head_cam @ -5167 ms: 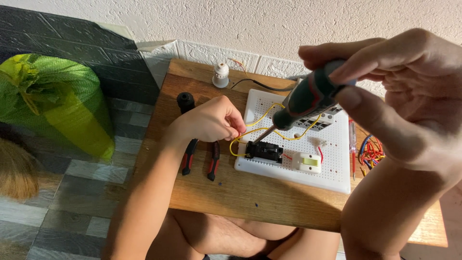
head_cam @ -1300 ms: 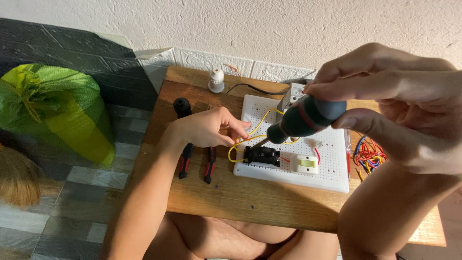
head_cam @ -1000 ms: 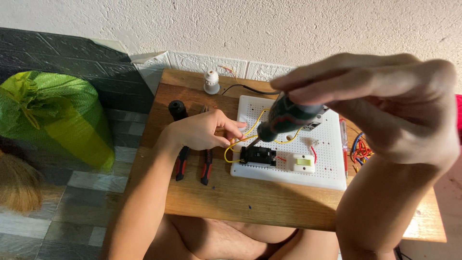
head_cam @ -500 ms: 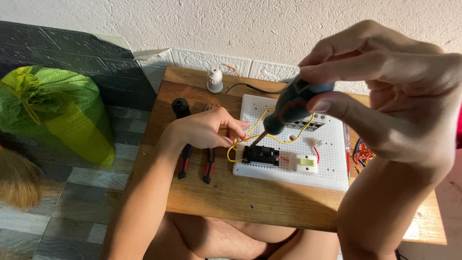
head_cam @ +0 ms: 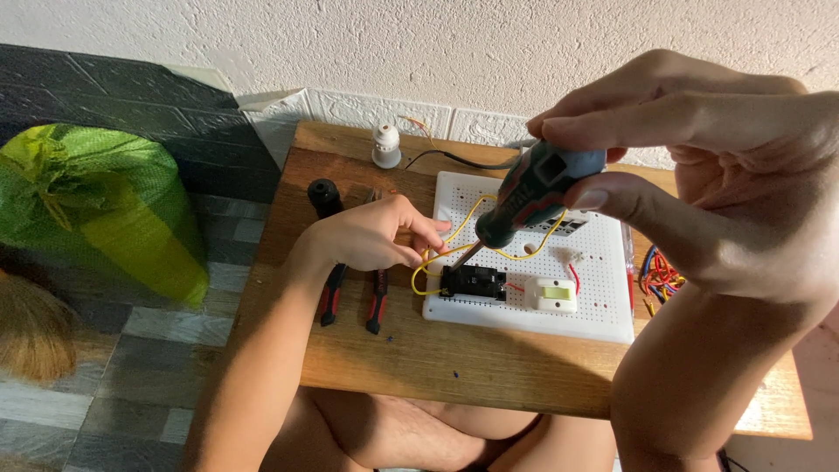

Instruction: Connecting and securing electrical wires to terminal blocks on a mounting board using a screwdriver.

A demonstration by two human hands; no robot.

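Note:
My right hand (head_cam: 699, 166) grips a screwdriver (head_cam: 524, 197) with a dark green and grey handle. Its shaft slants down to a black component (head_cam: 473, 281) on a white perforated board (head_cam: 594, 310). My left hand (head_cam: 371, 236) rests at the board's left edge and pinches a yellow wire (head_cam: 428, 262) beside that black component. A small white and pale green switch (head_cam: 556, 295) sits to the right of the black part. The yellow wire loops across the board behind the screwdriver.
The board lies on a small wooden table (head_cam: 393, 358). Red-handled pliers (head_cam: 350, 293), a black cylinder (head_cam: 323, 194), a white lamp socket (head_cam: 385, 145) and a bundle of coloured wires (head_cam: 660, 275) lie on it. A green sack (head_cam: 96, 210) sits on the tiled floor at left.
My right hand has shifted and turned the screwdriver while its tip stays at the black component. My left hand keeps its pinch on the yellow wire.

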